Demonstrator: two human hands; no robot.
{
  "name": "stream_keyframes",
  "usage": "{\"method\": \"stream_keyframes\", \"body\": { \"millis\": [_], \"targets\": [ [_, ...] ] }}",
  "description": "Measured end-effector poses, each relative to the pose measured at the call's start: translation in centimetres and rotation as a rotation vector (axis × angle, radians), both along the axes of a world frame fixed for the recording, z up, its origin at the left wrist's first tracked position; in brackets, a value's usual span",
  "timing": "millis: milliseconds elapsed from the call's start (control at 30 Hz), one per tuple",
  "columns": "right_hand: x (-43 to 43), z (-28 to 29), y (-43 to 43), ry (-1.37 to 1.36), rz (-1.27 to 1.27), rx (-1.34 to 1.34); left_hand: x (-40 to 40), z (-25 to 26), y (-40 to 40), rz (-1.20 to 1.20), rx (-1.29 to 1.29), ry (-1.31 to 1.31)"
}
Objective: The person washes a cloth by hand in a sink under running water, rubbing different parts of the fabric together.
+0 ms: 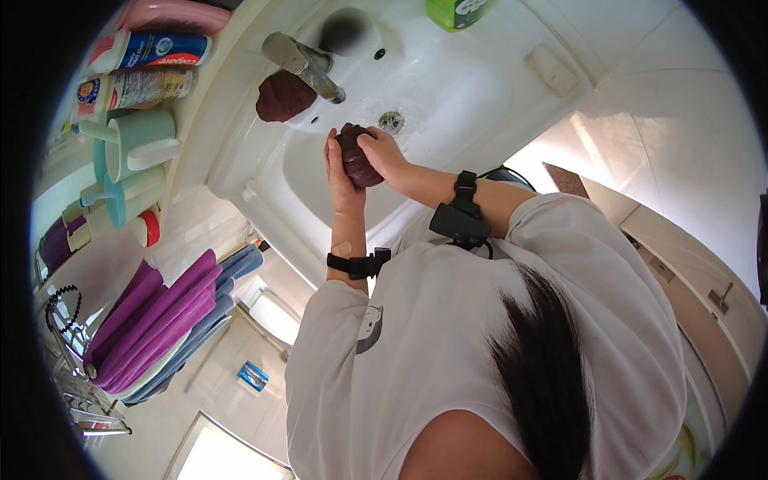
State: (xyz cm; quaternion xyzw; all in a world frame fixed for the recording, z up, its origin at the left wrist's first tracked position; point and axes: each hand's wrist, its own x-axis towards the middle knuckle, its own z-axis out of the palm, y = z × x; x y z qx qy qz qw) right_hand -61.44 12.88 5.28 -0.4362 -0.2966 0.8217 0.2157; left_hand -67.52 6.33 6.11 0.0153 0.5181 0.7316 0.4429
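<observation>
Both of my hands are over the white washbasin (300, 162), gripping a dark brown wad (358, 159) that looks like bunched wet cloth. My left hand (343, 180) holds it from the left side. On its right, my right hand (387, 159) presses with the thumb on top. A second reddish-brown wad (285, 97) rests on the basin ledge beside the metal faucet (303, 63). Water glistens around the drain (391, 122), just beyond my hands.
A green bottle (455, 13) and a pale soap bar (551, 69) sit on the basin rim. Toothpaste tubes (165, 49) and a light green cup (144, 144) line the left shelf. Purple towels (162, 324) hang below it. A blurred dark round patch (346, 31) shows behind the faucet.
</observation>
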Motion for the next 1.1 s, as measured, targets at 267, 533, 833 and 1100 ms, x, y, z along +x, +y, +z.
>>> {"method": "stream_keyframes", "body": {
  "millis": [267,533,833,1100],
  "targets": [
    [-0.2,0.4,0.6,-0.038,0.122,-0.043,-1.5,-1.4,-0.4,0.061,-0.011,-0.064],
    [1.8,-1.3,1.4,0.445,0.374,-0.586,-1.7,-0.5,-0.2,0.118,-0.034,0.140],
    [3.0,0.1,2.3,0.248,0.859,-0.241,-2.5,0.9,-0.1,-0.322,-0.072,0.338],
    [2.5,-2.8,1.8,-0.096,0.877,0.360,-1.0,-0.5,0.3,-0.357,-0.355,0.675]
  ]
}}
